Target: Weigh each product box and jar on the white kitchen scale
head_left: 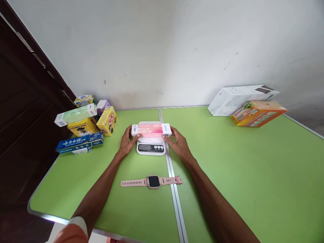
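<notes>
A long pink and white box lies crosswise over the platform of a white digital scale. My left hand grips its left end, thumb on the near face and fingers behind. At the opposite end, my right hand holds the box the same way. Whether the box rests fully on the platform I cannot tell. The scale's small display faces me with round buttons beside it; no reading can be made out. Nearer to me, a pink smartwatch lies stretched flat, its screen dark.
At the left stand stacked cartons, among them a blue toothpaste box, a yellow box and a pale green box. A white box and an orange box lean together at the back right. A metal seam crosses the green table.
</notes>
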`<state>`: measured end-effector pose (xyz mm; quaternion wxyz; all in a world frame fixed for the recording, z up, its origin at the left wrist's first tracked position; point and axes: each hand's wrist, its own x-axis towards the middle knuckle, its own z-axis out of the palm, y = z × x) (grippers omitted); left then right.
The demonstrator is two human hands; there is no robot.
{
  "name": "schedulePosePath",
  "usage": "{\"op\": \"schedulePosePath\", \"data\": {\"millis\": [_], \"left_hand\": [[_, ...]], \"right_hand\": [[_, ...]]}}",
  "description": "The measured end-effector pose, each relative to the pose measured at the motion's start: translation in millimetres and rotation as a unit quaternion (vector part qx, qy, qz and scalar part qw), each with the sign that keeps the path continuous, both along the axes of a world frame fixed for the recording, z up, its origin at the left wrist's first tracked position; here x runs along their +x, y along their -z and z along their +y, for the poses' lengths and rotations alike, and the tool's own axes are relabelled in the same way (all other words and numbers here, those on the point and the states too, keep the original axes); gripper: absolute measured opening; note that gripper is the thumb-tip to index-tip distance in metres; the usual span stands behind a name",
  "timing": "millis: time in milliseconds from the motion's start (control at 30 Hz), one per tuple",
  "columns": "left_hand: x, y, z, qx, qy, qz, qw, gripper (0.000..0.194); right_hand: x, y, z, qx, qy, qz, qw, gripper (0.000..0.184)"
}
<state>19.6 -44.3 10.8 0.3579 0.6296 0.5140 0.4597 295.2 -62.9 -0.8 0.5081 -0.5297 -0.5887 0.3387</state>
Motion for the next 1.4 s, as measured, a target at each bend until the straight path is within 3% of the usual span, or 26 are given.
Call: {"op": "schedulePosePath", "data": {"millis": [300,767,1133,1400], "left_hand": [[-2,-1.2,-1,0.022,-0.003,0.007,1.000,0.090],[-5,7.7,4,0.017,-0.028,0.011,0.999,0.094],[-5,7.1,3,0.011,-0.020,0.003,1.000,0.095],[-5,9.0,6,-0.009,-0.006,-0.032,0.999,0.110]], "right_hand": [[-2,-9.7,-5,-0.008,-0.003,0.001,1.000,0.074],[-1,-7.0,-3,0.001,0.007,-0.003,1.000,0.069],[-1,-8.3,-4,-0.013,0.008,0.002,1.000,0.077],[-3,-4.2,-2,-0.022,0.003,0.031,0.999,0.090]]}}
